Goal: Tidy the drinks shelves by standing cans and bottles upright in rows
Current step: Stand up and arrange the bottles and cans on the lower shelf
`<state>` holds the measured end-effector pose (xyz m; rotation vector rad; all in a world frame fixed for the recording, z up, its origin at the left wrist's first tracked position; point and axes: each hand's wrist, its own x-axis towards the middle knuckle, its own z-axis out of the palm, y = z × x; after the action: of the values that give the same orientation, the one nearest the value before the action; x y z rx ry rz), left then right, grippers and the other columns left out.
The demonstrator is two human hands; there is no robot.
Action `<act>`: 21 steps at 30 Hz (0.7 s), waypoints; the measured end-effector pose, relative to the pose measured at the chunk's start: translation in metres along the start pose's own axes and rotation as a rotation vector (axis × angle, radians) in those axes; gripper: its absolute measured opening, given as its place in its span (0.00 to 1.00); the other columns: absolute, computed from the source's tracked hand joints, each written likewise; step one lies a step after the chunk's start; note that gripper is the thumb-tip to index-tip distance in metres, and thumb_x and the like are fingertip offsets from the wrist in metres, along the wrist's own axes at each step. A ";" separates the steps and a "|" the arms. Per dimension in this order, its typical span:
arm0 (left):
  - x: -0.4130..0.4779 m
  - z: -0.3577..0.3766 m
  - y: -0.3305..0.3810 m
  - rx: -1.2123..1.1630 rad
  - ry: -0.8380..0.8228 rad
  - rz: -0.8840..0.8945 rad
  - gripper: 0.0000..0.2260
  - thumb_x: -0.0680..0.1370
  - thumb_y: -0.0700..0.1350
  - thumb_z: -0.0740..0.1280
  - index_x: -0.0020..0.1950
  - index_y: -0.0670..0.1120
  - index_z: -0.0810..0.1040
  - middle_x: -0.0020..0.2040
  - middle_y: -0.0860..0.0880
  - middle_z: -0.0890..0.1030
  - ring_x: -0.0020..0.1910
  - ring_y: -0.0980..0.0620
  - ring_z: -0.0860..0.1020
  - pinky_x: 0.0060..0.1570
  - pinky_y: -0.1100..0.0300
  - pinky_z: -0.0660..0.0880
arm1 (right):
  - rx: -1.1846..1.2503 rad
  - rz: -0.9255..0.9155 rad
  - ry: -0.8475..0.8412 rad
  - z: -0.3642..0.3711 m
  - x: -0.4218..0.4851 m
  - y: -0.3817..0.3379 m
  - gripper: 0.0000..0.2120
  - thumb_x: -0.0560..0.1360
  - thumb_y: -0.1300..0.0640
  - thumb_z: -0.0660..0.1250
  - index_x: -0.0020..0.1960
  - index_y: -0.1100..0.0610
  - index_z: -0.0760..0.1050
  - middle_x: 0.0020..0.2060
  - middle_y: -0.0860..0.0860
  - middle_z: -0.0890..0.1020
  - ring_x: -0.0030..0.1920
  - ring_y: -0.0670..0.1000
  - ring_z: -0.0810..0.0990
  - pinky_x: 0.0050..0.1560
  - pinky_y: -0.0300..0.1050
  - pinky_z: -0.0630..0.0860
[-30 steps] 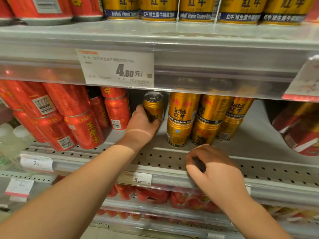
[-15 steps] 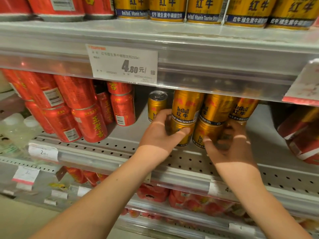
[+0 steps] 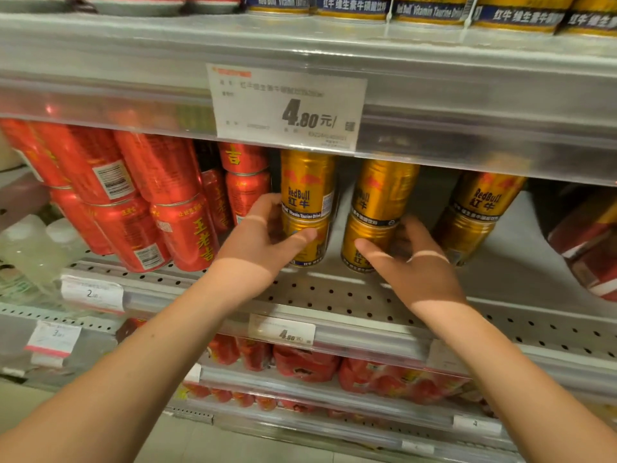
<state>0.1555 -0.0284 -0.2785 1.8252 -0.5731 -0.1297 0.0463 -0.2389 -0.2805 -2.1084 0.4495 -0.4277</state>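
Observation:
Gold Red Bull cans stand two high in three stacks on the perforated middle shelf (image 3: pixel 334 295). My left hand (image 3: pixel 263 235) wraps the bottom can of the left stack (image 3: pixel 312 243), with an upper can (image 3: pixel 307 185) on top. My right hand (image 3: pixel 410 259) grips the bottom can of the middle stack (image 3: pixel 362 242), below its upper can (image 3: pixel 384 192). The third stack (image 3: pixel 474 212) stands untouched to the right. A gap separates each stack from the one beside it.
Red herbal-tea cans (image 3: pixel 187 228) are stacked on the left of the same shelf, close to my left hand. A price label (image 3: pixel 287 105) hangs from the shelf above. Red packs (image 3: pixel 587 248) sit at the far right. More gold cans (image 3: pixel 430 11) line the top shelf.
My left hand left the single gold can at the back and took the left stack's bottom can. My right hand rose to the middle stack. The stacks now stand further apart.

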 end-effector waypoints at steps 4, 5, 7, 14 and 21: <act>0.001 -0.002 0.005 -0.011 0.012 0.054 0.30 0.70 0.56 0.77 0.68 0.57 0.70 0.60 0.58 0.83 0.60 0.59 0.81 0.63 0.51 0.78 | 0.076 -0.012 -0.066 0.014 0.003 -0.009 0.27 0.71 0.39 0.74 0.66 0.40 0.69 0.54 0.35 0.80 0.53 0.35 0.79 0.56 0.40 0.77; 0.001 -0.002 0.008 -0.030 0.029 0.057 0.29 0.69 0.57 0.78 0.67 0.58 0.71 0.60 0.59 0.83 0.60 0.59 0.81 0.63 0.51 0.77 | 0.078 -0.018 -0.071 0.016 0.004 -0.011 0.28 0.70 0.38 0.74 0.67 0.40 0.68 0.54 0.35 0.80 0.53 0.36 0.79 0.55 0.41 0.77; 0.003 0.000 0.013 -0.073 0.067 0.053 0.26 0.69 0.59 0.78 0.63 0.57 0.72 0.57 0.59 0.84 0.58 0.60 0.81 0.62 0.51 0.78 | 0.068 -0.037 -0.042 0.017 0.003 -0.013 0.30 0.67 0.33 0.73 0.65 0.37 0.66 0.55 0.36 0.80 0.54 0.36 0.79 0.52 0.39 0.76; 0.011 -0.010 0.023 -0.043 0.000 0.033 0.21 0.75 0.51 0.76 0.66 0.50 0.77 0.60 0.51 0.83 0.60 0.52 0.81 0.63 0.48 0.78 | 0.170 -0.059 -0.014 0.013 0.009 -0.021 0.22 0.69 0.38 0.76 0.59 0.37 0.71 0.49 0.30 0.81 0.51 0.31 0.79 0.45 0.28 0.75; 0.010 -0.021 0.026 0.031 -0.057 0.040 0.22 0.78 0.52 0.73 0.70 0.52 0.75 0.60 0.55 0.82 0.58 0.58 0.81 0.59 0.60 0.79 | 0.070 -0.061 0.015 0.005 0.005 -0.021 0.25 0.61 0.30 0.74 0.54 0.34 0.71 0.47 0.34 0.82 0.47 0.34 0.81 0.46 0.37 0.80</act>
<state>0.1637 -0.0202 -0.2457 1.8435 -0.6539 -0.1469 0.0558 -0.2267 -0.2650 -2.0564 0.3742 -0.4877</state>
